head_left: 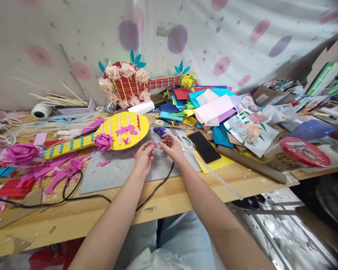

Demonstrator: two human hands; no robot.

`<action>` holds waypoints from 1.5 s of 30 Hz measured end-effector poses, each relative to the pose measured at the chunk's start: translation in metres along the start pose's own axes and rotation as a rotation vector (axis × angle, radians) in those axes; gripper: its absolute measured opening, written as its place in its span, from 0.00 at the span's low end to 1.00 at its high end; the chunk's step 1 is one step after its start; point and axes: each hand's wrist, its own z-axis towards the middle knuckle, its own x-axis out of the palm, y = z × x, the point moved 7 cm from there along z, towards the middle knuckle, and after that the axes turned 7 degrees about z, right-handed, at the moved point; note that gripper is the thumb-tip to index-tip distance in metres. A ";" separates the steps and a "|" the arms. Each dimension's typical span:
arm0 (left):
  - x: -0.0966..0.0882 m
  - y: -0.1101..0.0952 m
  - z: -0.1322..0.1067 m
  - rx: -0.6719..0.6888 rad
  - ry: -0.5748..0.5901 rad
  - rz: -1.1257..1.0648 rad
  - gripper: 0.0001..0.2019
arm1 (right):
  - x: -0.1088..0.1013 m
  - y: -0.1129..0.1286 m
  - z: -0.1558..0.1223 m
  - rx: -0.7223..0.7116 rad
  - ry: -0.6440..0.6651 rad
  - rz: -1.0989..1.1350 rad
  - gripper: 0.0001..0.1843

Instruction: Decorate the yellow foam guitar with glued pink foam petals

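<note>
Over the grey cutting mat, my left hand pinches a small pink piece of paper. Close by on the right, my right hand has its fingertips pressed together; whether it also grips the paper is too small to tell. A blue glue gun lies just behind my hands, its black cord running below them. To the left rests a yellow cardboard guitar with pink strips, a pink paper flower and pink petal shapes. Pink scraps are scattered on the mat.
Scissors and a black phone lie to the right. Behind stand a red paper guitar with flowers and a pile of coloured paper. A wooden stick and a red-lidded tub are farther right.
</note>
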 end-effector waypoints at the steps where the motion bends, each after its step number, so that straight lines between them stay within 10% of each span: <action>1: -0.001 0.000 0.001 -0.001 0.004 -0.011 0.17 | 0.005 -0.001 -0.001 0.009 0.041 0.023 0.20; 16: -0.008 -0.014 -0.002 0.090 0.136 0.559 0.12 | 0.010 -0.002 -0.007 0.135 0.367 0.000 0.20; 45: -0.011 -0.013 0.001 0.171 0.118 0.591 0.08 | 0.001 -0.003 -0.002 0.129 0.295 -0.070 0.17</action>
